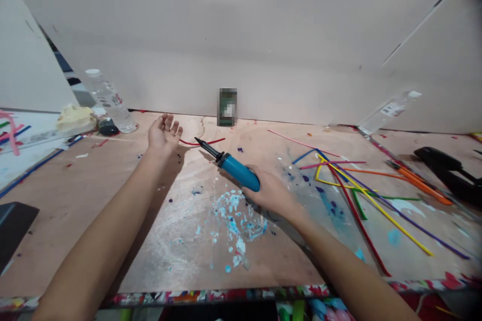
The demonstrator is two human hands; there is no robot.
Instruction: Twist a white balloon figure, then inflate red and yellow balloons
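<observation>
My right hand (269, 190) is wrapped around the blue barrel of a balloon hand pump (235, 169). Its black nozzle points up and to the left. A thin, uninflated red balloon (214, 141) lies on the table behind the nozzle tip. Just left of that balloon, my left hand (161, 133) is turned palm up, its fingers apart and loosely bent. I see nothing held in it, though the balloon's near end comes close to its little finger.
Several uninflated long balloons (357, 185) lie at right, beside orange-handled tools (425, 184) and a black object (444, 160). Plastic bottles (113, 103) lean at left and against the right of the white panel (241, 35). A small pixelated upright object (227, 107) stands before the panel.
</observation>
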